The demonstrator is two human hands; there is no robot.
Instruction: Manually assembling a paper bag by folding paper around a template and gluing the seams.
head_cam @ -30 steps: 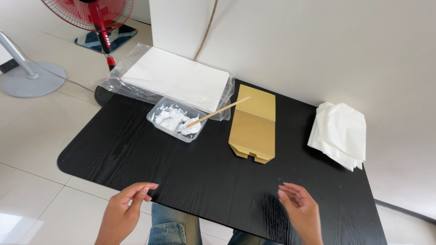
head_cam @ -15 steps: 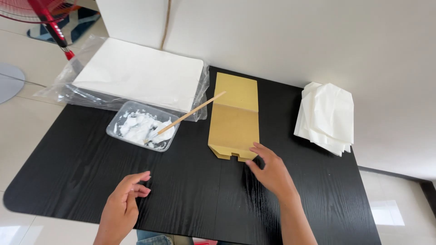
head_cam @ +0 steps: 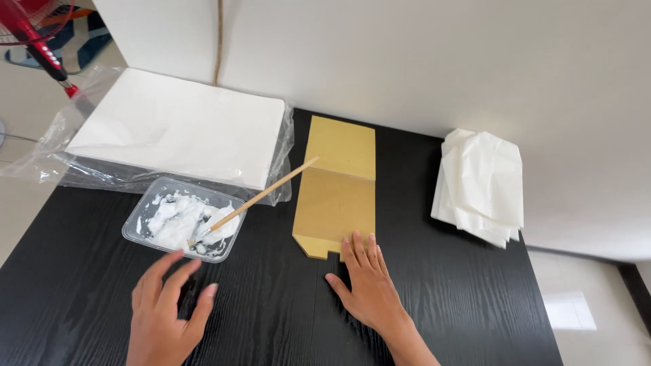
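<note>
Right hand flat, fingers touching brown envelope near edge.

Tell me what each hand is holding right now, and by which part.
Nothing is held. The right hand lies flat, fingertips touching the near edge of the brown cardboard piece. The left hand hovers open near the plastic tray of white paste.

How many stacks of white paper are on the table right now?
2: a large stack in clear plastic at the far left corner, and a smaller loose pile at the far right edge.
</note>
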